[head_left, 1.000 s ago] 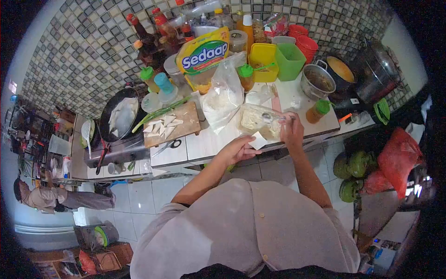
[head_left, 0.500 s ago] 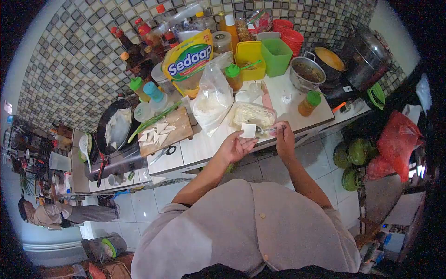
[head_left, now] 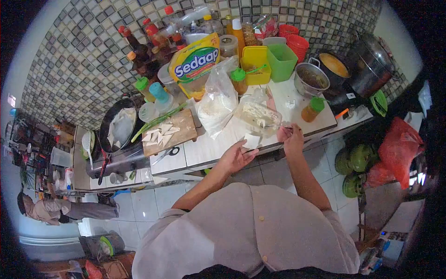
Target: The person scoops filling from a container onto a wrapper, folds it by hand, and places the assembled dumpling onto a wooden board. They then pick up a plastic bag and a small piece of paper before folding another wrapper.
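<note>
My left hand [head_left: 237,157] is palm up at the counter's front edge, holding a small white square wrapper [head_left: 252,141] by the thumb and fingers. In my right hand [head_left: 292,140] is a thin spoon [head_left: 278,126], its far end in the pale, shredded-looking filling of a clear plastic tub [head_left: 258,116]. The tub lies just beyond both hands. Left of it stands a clear bag of white powder [head_left: 215,109]. Several white triangular pieces [head_left: 160,136] lie on a wooden cutting board [head_left: 185,125], with long green onions [head_left: 155,122] along its back edge.
Scissors [head_left: 173,151] lie before the board. A black frying pan [head_left: 105,128] with a whitish sheet sits left. A Sedaap packet [head_left: 197,63], bottles and a green container [head_left: 282,60] line the back. A steel pot [head_left: 311,80] and an orange-brown jar [head_left: 312,110] stand right. Another person [head_left: 51,209] is far left.
The spoon in my right hand has moved from beside the wrapper into the tub's filling. My left hand has shifted slightly nearer to me with the wrapper. The view has tilted a little.
</note>
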Demonstrator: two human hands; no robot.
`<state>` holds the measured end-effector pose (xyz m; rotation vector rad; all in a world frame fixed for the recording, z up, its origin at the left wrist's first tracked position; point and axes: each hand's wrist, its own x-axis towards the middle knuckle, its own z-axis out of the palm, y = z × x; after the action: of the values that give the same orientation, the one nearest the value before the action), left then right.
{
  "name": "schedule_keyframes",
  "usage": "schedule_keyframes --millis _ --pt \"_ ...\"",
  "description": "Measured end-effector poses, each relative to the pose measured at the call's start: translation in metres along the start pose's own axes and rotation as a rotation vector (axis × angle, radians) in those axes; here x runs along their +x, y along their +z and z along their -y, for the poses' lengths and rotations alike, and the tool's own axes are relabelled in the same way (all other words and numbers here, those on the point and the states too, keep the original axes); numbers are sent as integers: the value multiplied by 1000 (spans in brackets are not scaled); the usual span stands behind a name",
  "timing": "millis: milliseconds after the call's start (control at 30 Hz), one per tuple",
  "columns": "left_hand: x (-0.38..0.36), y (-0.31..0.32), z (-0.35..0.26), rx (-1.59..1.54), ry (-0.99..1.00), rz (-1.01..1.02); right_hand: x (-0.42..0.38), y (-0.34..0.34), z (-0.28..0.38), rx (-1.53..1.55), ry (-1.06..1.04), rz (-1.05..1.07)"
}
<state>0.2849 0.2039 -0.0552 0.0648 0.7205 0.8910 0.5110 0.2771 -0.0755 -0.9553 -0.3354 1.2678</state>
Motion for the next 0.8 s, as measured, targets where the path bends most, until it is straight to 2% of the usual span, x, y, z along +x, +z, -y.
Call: schedule_keyframes --millis 100,200,267,367,500,633,733,800 --pt "0 -3 -5 20 5 33 9 -3 -1 59 -13 31" --pt "0 2 -8 6 60 42 6 2 10 202 103 -9" --pt "-5 11 -13 29 73 51 10 -2 15 371 184 126" --pt "-12 22 -23 38 87 89 1 8 31 463 240 191" --pt "-7 37 -39 36 111 156 -15 24 49 450 234 347" --pt "-17 56 -48 86 179 203 -32 35 64 383 258 384" --pt "-34 76 -51 75 185 225 -42 43 70 352 205 429" --pt "-33 77 -52 66 148 244 -43 43 70 404 253 452"
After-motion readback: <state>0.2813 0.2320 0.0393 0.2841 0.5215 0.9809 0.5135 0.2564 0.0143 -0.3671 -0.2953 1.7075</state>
